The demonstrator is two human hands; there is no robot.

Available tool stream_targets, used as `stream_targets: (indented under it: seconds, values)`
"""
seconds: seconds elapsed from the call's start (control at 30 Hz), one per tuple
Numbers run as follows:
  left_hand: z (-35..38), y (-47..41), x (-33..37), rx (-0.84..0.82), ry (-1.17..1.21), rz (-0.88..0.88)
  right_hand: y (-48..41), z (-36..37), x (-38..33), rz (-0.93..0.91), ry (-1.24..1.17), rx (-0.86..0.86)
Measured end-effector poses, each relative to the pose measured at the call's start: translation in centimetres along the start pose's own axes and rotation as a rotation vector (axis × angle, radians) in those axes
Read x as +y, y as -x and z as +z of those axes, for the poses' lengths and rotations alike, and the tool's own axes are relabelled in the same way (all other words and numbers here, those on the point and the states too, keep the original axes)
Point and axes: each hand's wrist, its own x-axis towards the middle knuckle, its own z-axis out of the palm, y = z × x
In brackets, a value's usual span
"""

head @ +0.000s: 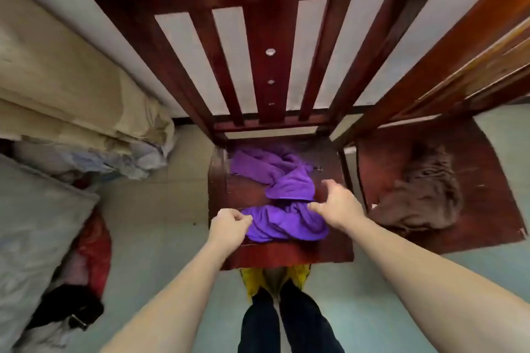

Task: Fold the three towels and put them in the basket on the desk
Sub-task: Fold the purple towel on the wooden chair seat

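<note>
Head view: purple towel in both hands

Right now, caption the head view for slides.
Left hand and right hand pinch a purple towel on a chair; brown towel on the next seat.

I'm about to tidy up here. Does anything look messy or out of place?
Yes. The purple towel lies twisted and bunched on the chair seat, the left hand and right hand gripping its near part. A brown towel sits crumpled on the next chair's seat. Neither is folded.
</note>
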Motion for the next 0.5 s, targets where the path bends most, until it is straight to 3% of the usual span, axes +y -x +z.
stream_targets:
  seconds: [0.13, 0.27, 0.33, 0.43, 0.5]
  values:
    - [3.6, -4.5, 1.1, -0.044, 0.47, -0.138, -2.1, 4.6, 2.3, 0.083, -0.195, 0.003]
    - [6.0, -7.9, 2.5, -0.204, 0.779, -0.267, 0.5, 8.8, 3.8, -0.114, -0.1, 0.087]
    - [6.2, -8.9, 2.7, -0.22, 0.878, -0.291, 2.3, 10.5, 4.6, -0.177, -0.016, 0.025]
    - [5.1, -8.6, 1.5, -0.126, 1.029, -0.357, 3.9, 11.4, 5.7, -0.158, 0.09, -0.116]
    - [4.0, -7.9, -0.4, -0.012, 1.043, -0.408, 3.7, 11.1, 5.5, -0.116, 0.019, -0.175]
